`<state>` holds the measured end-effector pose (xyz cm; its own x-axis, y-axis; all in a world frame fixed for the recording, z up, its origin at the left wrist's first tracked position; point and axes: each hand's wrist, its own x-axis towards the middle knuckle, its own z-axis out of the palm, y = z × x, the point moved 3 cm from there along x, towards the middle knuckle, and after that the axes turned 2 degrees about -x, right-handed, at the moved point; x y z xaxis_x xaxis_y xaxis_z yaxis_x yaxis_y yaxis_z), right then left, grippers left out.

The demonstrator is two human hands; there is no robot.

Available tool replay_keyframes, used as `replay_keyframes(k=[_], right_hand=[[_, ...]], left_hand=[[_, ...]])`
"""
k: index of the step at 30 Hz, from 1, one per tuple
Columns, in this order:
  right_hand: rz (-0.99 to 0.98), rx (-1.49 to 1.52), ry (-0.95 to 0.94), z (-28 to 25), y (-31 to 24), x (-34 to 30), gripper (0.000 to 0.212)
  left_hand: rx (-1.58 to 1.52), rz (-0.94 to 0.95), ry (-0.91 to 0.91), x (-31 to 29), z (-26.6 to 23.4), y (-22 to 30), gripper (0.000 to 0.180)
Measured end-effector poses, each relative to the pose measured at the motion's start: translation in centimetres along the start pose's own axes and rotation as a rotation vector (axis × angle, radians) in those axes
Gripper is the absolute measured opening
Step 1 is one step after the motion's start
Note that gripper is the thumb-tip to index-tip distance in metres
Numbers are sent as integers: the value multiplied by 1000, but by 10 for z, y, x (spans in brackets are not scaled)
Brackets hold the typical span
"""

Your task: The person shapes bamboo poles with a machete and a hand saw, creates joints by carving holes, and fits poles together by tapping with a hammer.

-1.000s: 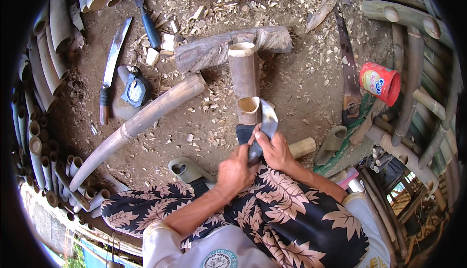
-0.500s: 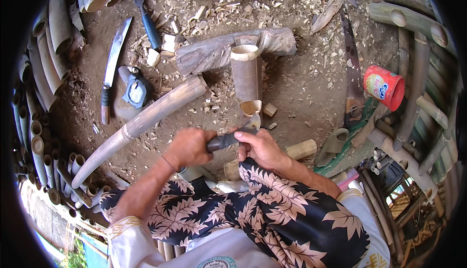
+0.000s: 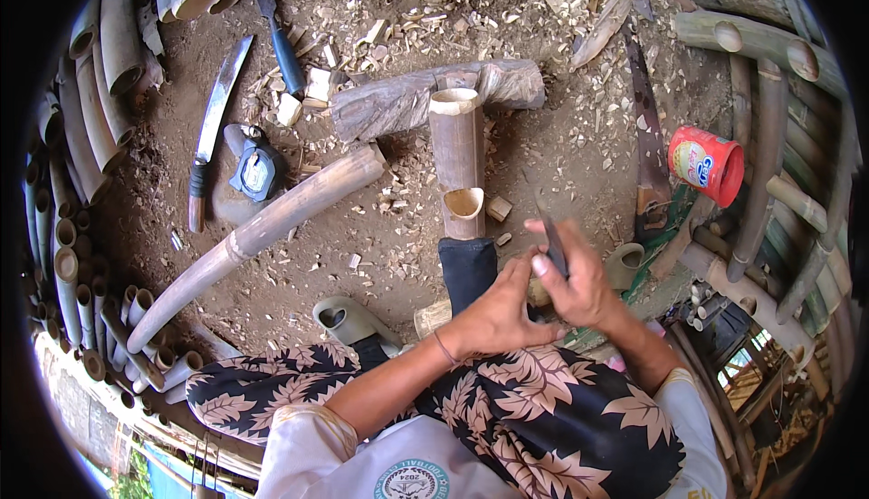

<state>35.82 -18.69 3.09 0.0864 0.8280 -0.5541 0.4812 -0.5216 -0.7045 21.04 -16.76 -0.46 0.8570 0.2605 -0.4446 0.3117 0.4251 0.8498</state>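
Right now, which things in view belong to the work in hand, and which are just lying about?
Likely part of the work:
knife in the right hand
notched bamboo tube
log at the tube's far end

Apparently lying about:
machete
blue-handled chisel
saw
red container
long bamboo pole
what looks like a tape measure

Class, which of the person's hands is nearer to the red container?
Right. The right hand is below and left of the red container; the left hand is farther left and lower.

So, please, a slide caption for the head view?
Left hand and right hand together at a knife, near a bamboo tube.
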Motion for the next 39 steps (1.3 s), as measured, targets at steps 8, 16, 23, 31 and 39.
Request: replay_keyframes(k=[8,16,23,31,39], right_hand=[[-387,-878,-492,-24,-21,69,26],[22,-475,-728,7,23,74,26],[227,42,-137,87,28,18,29],[254,134,69,130,22,17,31],[-36,-499,26,41,17,24,30]], left_hand=[[-1613,-375,257,39,17,-21,43],[-1272,-551,671,39,-4,-16,26],[-250,-689,458,10,-52,-35,40],[302,-477,348,10,-79,-29,45],[-629,-400,506,24,-28,-33,41]])
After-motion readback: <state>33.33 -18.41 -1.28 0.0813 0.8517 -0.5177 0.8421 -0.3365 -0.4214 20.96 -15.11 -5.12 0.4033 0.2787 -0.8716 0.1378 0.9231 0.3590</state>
